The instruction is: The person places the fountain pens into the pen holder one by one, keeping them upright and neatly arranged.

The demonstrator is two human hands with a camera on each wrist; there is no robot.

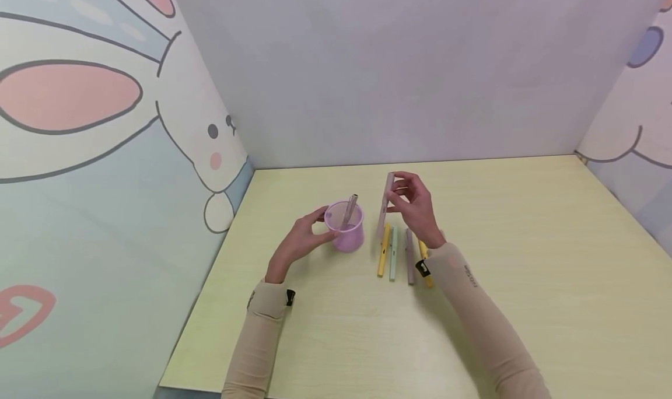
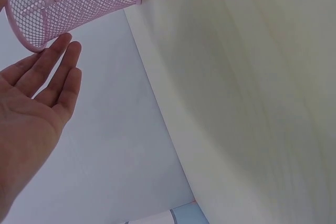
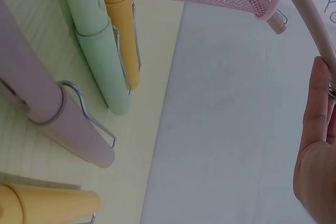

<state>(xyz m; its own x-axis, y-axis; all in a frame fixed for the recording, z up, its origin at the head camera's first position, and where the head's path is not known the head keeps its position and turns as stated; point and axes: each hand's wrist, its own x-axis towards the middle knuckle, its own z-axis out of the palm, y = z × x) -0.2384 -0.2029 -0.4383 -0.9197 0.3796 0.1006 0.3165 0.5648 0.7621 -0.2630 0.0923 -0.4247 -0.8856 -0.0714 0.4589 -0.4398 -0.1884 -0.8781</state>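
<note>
A pink mesh pen cup (image 1: 350, 242) stands upright on the table. My left hand (image 1: 301, 240) holds it near the rim, thumb in front and fingers at the far side; in the left wrist view the fingers of this hand (image 2: 39, 95) are only slightly bent. One pale mauve pen (image 1: 348, 213) leans inside the cup. To the cup's right, my right hand (image 1: 417, 209) pinches another pale mauve pen (image 1: 385, 203) above the table, nearly upright. Below that hand lie a yellow pen (image 1: 384, 252), a mint green pen (image 1: 394, 256) and a mauve pen (image 1: 410, 259).
Another yellow pen (image 1: 429, 282) lies partly hidden under the right sleeve (image 1: 457, 270). The pale wooden table (image 1: 525, 259) meets a plain wall (image 1: 399, 84) at the back. A wall with a rabbit picture (image 1: 105, 212) borders the left side.
</note>
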